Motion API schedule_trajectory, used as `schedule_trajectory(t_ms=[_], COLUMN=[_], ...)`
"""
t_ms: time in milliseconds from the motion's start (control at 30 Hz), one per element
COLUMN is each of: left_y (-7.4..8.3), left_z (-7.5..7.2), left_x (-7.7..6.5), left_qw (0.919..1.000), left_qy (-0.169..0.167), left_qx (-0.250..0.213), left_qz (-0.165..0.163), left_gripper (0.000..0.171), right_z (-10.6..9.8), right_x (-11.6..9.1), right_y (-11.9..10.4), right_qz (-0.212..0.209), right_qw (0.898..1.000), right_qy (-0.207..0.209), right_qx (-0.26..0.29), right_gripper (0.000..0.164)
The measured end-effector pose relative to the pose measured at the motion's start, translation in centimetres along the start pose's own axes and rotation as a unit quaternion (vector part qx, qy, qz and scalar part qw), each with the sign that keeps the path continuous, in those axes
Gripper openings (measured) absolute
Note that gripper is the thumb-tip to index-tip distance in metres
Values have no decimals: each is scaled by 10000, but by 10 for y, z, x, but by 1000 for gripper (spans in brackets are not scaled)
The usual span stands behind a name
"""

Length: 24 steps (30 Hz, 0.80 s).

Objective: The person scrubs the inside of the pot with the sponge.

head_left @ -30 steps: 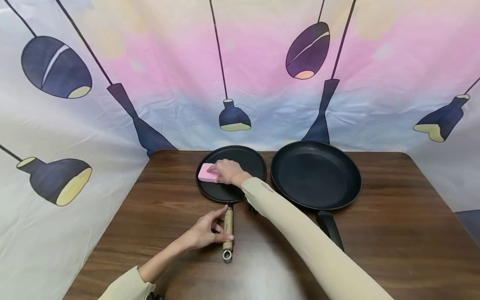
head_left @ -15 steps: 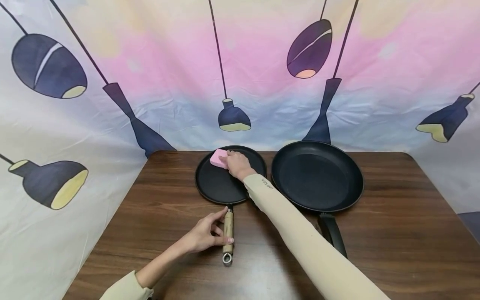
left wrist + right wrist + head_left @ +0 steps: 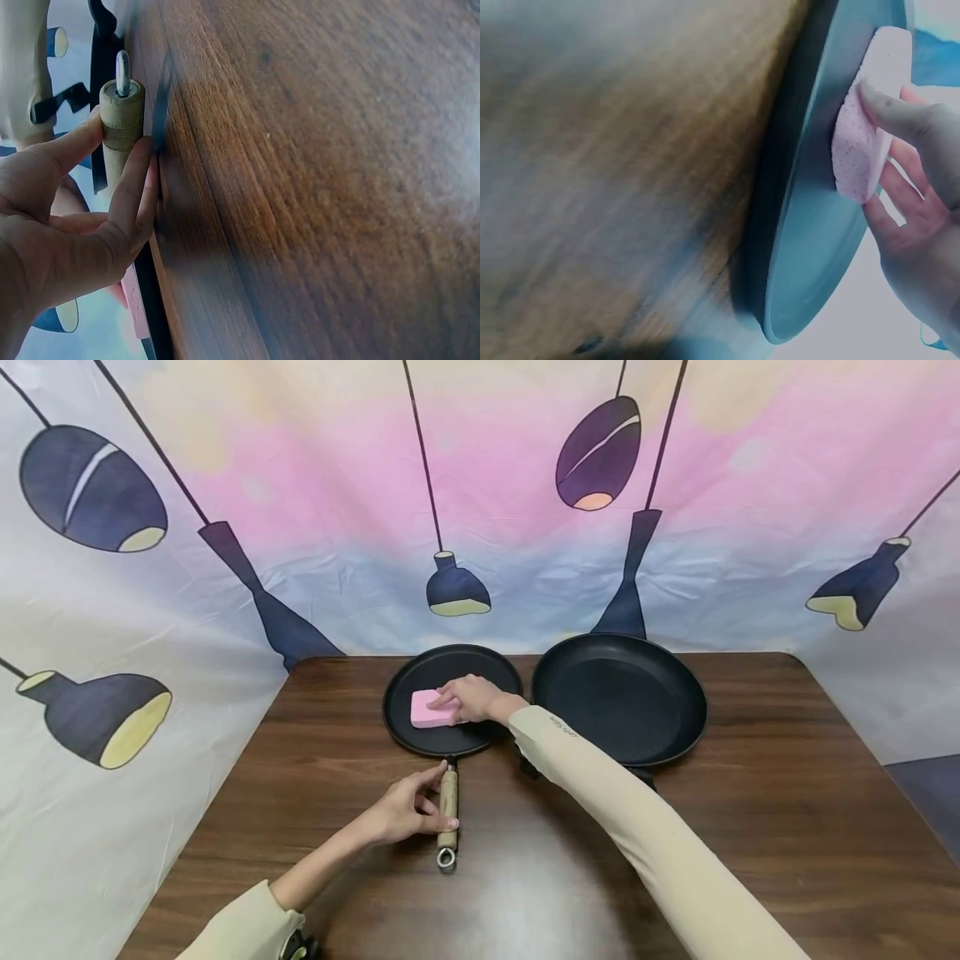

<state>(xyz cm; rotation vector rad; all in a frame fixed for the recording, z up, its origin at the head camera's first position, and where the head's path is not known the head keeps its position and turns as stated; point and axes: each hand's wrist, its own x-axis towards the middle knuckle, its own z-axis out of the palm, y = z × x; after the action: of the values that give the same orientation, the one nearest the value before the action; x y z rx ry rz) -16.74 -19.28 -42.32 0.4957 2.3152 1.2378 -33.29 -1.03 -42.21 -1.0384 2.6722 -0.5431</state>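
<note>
A pink sponge [image 3: 431,710] lies against the black cooking surface of a flat round pan [image 3: 401,693]. My right hand [image 3: 476,700] grips the sponge from its right side; in the right wrist view the thumb presses one face of the sponge [image 3: 877,112] and fingers reach round its far edge. The pan's wooden handle [image 3: 448,802] points toward me, ending in a metal ring [image 3: 446,859]. My left hand [image 3: 401,810] pinches this handle, thumb near its ring end and a finger near the pan. The left wrist view shows the handle [image 3: 121,120] between thumb and fingers.
A larger, deeper black frying pan [image 3: 618,702] stands right beside the flat pan, its handle mostly hidden by my right sleeve [image 3: 637,818]. Both sit on a brown wooden table [image 3: 787,793]. A lamp-patterned cloth [image 3: 337,485] hangs behind the table's far edge.
My right hand slid the sponge from the pan's left part up to its far side, then back down toward the middle-left. The left hand kept its hold on the handle. The view shifted slightly.
</note>
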Motion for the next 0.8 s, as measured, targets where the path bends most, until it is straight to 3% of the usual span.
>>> schedule_trajectory(t_ms=[300, 567, 800], left_y=[1, 1, 3], left_z=[-8, -5, 1], left_x=[9, 2, 1], left_qw=[9999, 9999, 9999], left_qy=[-38, -11, -83], left_qx=[111, 86, -51], left_qz=[-31, -67, -26], left_gripper=[93, 94, 94], right_z=[-3, 1, 5], right_x=[-23, -25, -33], right_y=[-10, -19, -21], right_qz=[-351, -231, -104], right_qw=[9990, 9988, 9994], right_qy=[-282, -411, -286], right_qx=[25, -164, -135], right_gripper=[46, 47, 47])
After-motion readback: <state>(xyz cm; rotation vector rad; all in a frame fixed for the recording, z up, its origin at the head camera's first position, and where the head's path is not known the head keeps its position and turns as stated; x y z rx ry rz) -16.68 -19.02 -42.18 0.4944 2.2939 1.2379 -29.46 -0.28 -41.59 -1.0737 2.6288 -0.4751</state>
